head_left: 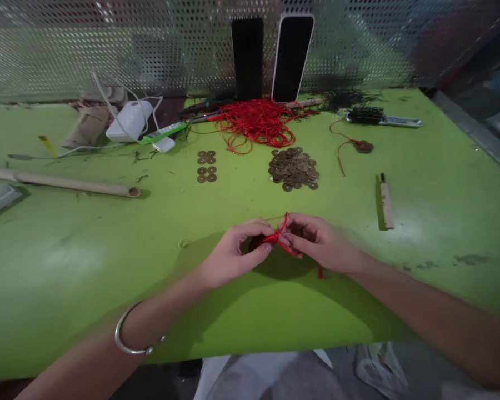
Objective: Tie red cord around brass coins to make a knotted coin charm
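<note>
My left hand [233, 253] and my right hand [316, 241] meet just above the green table [87, 261], near its front edge. Both pinch the same piece of red cord [278, 238], which loops between the fingertips and trails down to the right of my right hand. Something dark, perhaps a coin, shows between the hands, but it is too hidden to be sure. A silver bangle [129, 333] sits on my left wrist.
Farther back lie a heap of brass coins [294, 168], several coins in a small group [206, 166], a tangle of red cord [256, 123], a tied coin piece [362, 146], a lighter [386, 204], a hairbrush [379, 117], a bamboo stick [66, 183], a white charger [129, 121] and two upright phones [270, 55].
</note>
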Demonstrator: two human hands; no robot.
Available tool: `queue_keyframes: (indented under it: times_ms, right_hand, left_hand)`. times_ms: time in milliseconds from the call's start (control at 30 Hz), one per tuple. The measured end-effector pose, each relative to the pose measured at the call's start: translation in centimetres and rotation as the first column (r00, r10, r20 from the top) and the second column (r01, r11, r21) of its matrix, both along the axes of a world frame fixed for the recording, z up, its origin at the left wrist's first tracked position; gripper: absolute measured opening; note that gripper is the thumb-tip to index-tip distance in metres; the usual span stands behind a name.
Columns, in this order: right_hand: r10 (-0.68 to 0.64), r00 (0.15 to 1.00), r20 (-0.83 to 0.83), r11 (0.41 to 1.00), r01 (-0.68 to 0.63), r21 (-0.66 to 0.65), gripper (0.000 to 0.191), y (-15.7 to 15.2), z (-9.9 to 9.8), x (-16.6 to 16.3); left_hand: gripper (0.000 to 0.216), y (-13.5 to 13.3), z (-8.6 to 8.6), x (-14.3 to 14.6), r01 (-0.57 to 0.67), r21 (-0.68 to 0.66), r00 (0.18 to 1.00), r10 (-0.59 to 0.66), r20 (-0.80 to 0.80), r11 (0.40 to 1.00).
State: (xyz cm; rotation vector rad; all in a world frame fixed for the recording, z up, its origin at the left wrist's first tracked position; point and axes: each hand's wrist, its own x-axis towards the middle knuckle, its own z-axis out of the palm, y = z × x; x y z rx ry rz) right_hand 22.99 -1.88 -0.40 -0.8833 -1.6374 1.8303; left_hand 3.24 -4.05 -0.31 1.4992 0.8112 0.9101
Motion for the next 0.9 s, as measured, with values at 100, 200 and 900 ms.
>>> queue_keyframes:
  times_ms: [100,200,900]
  right_hand:
    - [-0.029,0.999,0.019,0.996,0.028,0.084,0.009,0.3,-0.2,-0.1]
    - [-0.050,0.997,0.056,0.981,0.039,0.190,0.010,0.6,-0.5,-0.4]
    - [-0.298,0.951,0.088,0.699,0.154,0.699,0.018,1.2,-2.1,-1.8]
  left_hand:
    - [0.016,0.3,-0.3,0.0,-0.086,0.070,0.996,0.088,-0.032,0.994]
    - [0.014,0.5,-0.5,0.1,-0.176,0.164,0.982,0.186,-0.045,0.971]
    - [0.016,-1.8,-0.5,1.5,-0.184,0.867,0.562,0.773,-0.294,0.464]
